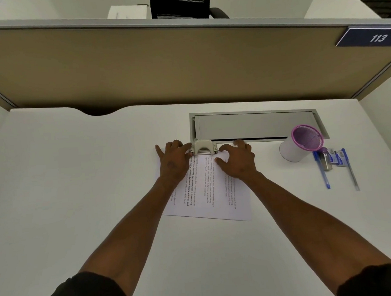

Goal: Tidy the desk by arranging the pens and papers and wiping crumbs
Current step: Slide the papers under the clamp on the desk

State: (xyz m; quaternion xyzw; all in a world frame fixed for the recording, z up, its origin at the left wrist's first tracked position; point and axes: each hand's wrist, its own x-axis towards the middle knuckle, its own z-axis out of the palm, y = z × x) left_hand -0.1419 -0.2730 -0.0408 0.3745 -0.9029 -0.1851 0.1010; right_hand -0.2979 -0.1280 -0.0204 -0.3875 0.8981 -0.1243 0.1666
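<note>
The white bench (78, 176) carried everything, with a tan partition (140, 64) behind it and a grey cable hatch (254, 124) set into its far side. In the middle lay the papers (206, 192), a thin printed stack whose sheet count could not be told, its far edge pushed into a pale hole punch (203, 147) that sat just in front of the hatch.

Both hands worked at that far edge. The left hand (172, 160) lay over the stack's left corner, fingers curled at the punch's left end. The right hand (237, 161) pressed on the paper with bent fingers, thumb on the sheet and fingertips near the punch's right end. Whether either grip truly clasped the punch or only steadied it could not be told.

The step in hand looked like the paper-arranging part: squaring the stack under the punch. The next move probably called for holding the sheets flush while pressing the punch down, or for lifting the stack clear and setting it aside.

To the right stood one white cup with a pink mesh rim (300, 142), holding nothing visible. Just beside it lay two blue pens (322, 173), well apart from the papers, along with a few small blue-and-silver items (333, 157) too small to name. The pens were not yet in the cup, and no crumbs could be made out.
</note>
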